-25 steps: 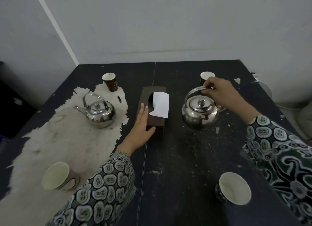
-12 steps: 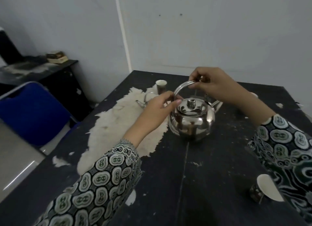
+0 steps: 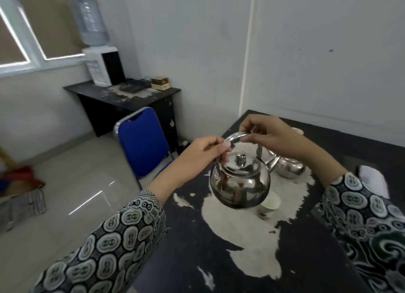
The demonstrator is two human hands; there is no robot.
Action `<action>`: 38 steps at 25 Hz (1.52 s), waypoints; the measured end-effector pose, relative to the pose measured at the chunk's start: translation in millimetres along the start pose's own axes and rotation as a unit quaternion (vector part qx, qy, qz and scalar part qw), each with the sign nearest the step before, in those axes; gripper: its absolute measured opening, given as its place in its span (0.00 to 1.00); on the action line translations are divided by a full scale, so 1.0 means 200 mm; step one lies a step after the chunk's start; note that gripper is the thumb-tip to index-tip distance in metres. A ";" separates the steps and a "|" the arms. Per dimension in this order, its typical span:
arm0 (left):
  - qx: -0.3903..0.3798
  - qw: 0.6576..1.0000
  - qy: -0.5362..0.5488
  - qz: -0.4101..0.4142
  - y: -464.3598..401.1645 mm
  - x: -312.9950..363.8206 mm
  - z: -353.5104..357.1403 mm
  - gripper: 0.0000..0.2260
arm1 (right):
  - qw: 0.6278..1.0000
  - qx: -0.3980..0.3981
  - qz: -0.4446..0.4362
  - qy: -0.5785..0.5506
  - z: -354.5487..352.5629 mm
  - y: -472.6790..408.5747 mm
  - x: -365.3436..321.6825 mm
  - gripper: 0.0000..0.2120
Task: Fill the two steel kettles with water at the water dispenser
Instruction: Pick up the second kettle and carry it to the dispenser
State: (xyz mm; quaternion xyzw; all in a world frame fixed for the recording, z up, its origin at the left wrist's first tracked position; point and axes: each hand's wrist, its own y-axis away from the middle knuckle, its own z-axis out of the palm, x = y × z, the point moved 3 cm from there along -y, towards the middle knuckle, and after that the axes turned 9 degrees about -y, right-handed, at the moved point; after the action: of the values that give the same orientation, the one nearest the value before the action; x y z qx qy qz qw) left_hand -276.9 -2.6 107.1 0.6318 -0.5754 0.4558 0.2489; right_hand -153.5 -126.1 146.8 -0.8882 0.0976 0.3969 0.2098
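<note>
A round steel kettle [image 3: 240,183] with its lid on hangs in the air above the black table [image 3: 219,260]. My left hand [image 3: 203,154] grips the left part of its arched handle, and my right hand [image 3: 269,137] grips the top right part. The second steel kettle [image 3: 289,168] stands on the table behind the first, partly hidden by it and by my right wrist. The water dispenser [image 3: 103,67], white with a blue bottle on top, stands on a black side desk [image 3: 122,95] at the far left wall.
A blue chair [image 3: 142,143] stands between the table and the side desk. A paper cup [image 3: 270,203] sits under the lifted kettle; another cup [image 3: 298,131] is at the table's far edge. A white tissue [image 3: 372,181] lies at the right. Bags lie on the tiled floor at left.
The kettle has been lifted off the table and carried left with both hands on its handle. My view has swung left, and the dispenser, desk and chair now show.
</note>
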 end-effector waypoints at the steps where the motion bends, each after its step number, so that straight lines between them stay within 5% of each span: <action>1: 0.001 1.000 0.002 -0.009 0.06 -0.04 -0.12 0.09 | 1.000 -0.009 -0.006 -0.009 0.10 -0.08 -0.06 0.02; 14: 0.107 0.988 0.013 -0.114 0.46 -0.59 -1.20 0.16 | 0.976 -0.176 -0.107 -0.071 1.13 -1.03 -0.38 0.02; 29: 0.235 0.957 0.125 -0.115 0.10 -1.24 -2.10 0.17 | 0.975 -0.169 -0.085 -0.113 1.60 -2.10 -0.12 0.05; 38: 0.176 0.969 0.083 -0.149 -0.06 -1.80 -2.92 0.18 | 0.975 -0.188 -0.065 -0.095 2.12 -2.91 -0.11 0.04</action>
State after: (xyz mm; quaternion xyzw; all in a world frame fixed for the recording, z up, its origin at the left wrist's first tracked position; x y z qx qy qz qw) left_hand -407.4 670.2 68.4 0.7044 -0.3626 0.5585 0.2458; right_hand -252.6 585.7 82.3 -0.8742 -0.0574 0.4766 0.0727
